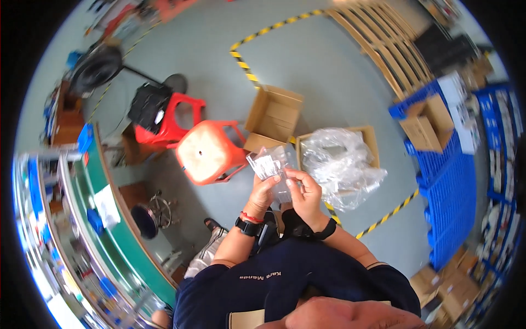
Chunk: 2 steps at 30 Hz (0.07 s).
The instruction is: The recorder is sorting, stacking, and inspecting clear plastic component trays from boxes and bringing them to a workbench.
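Observation:
Both hands are in front of my body, holding a small clear plastic bag (281, 189). A white printed slip or label (267, 166) shows at its upper left part. My left hand (263, 191) pinches the bag near the slip, thumb on top. My right hand (307, 196) grips the bag's right edge between thumb and fingers. Whatever else the bag contains is too small to make out. Just beyond my hands stands an open cardboard box (275, 114). To its right, another cardboard box (375, 148) is heaped with clear plastic bags (342, 164).
Red plastic stools (205, 153) stand to the left, one bearing a black case (149, 107). A green-topped workbench (129, 241) runs along the left side. Blue plastic pallets (449, 192) are at right, a wooden pallet (383, 44) beyond. Yellow-black tape (285, 22) marks the floor.

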### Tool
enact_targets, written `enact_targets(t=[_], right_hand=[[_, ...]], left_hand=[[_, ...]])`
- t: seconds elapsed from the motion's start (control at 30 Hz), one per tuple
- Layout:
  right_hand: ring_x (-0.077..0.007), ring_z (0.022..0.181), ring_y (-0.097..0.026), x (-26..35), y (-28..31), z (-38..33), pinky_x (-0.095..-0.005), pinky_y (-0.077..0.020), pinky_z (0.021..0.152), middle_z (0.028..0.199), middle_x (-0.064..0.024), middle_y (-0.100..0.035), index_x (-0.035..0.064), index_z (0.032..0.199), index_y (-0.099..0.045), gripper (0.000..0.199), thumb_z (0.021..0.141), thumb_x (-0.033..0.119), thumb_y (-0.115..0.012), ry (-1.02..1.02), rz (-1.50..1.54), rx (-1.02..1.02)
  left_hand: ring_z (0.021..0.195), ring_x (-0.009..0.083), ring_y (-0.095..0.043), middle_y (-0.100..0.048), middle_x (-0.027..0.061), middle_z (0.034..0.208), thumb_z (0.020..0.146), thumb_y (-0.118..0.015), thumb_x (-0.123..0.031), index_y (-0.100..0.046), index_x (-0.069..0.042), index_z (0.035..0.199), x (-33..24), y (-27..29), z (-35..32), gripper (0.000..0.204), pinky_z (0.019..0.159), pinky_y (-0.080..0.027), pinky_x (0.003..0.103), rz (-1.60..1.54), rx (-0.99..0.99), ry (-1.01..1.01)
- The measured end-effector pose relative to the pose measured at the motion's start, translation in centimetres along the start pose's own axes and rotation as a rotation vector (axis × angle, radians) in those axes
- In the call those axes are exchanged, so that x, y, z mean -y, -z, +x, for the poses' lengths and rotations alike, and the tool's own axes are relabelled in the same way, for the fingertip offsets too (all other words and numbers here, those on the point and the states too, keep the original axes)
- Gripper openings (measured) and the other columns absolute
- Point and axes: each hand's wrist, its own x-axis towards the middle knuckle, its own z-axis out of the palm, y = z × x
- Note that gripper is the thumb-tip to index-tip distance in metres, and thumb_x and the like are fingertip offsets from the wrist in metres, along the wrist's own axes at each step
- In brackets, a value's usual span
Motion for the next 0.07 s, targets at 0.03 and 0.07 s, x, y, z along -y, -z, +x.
enact_targets(t=[0.03, 0.07], right_hand=[[-0.0175, 0.098, -0.056, 0.0, -0.7, -0.1, -0.0284, -0.0439, 0.087, 0.105, -0.0151, -0.059, -0.0024, 0.103, -0.056, 0.019, 0.084, -0.006, -0.052, 0.035, 0.064, 0.064], [-0.0204, 0.102, -0.055, 1.3, -1.5, 0.0, -0.029, -0.0429, 0.089, 0.108, -0.0158, -0.058, -0.0019, 0.102, -0.057, 0.018, 0.085, -0.002, -0.053, -0.06, 0.164, 0.149]], left_hand=[[0.106, 0.0235, -0.05, -0.05, 0.0105, 0.114, 0.067, -0.065, -0.007, -0.01, -0.009, 0.141, -0.6, 0.7, -1.0, 0.092, 0.093, -0.039, 0.035, 0.016, -0.056, -0.059], [0.107, 0.0245, -0.049, -0.049, 0.0111, 0.117, 0.067, -0.067, -0.009, -0.008, -0.009, 0.141, -1.9, 0.6, -2.0, 0.095, 0.095, -0.036, 0.035, 0.047, -0.031, -0.118]])
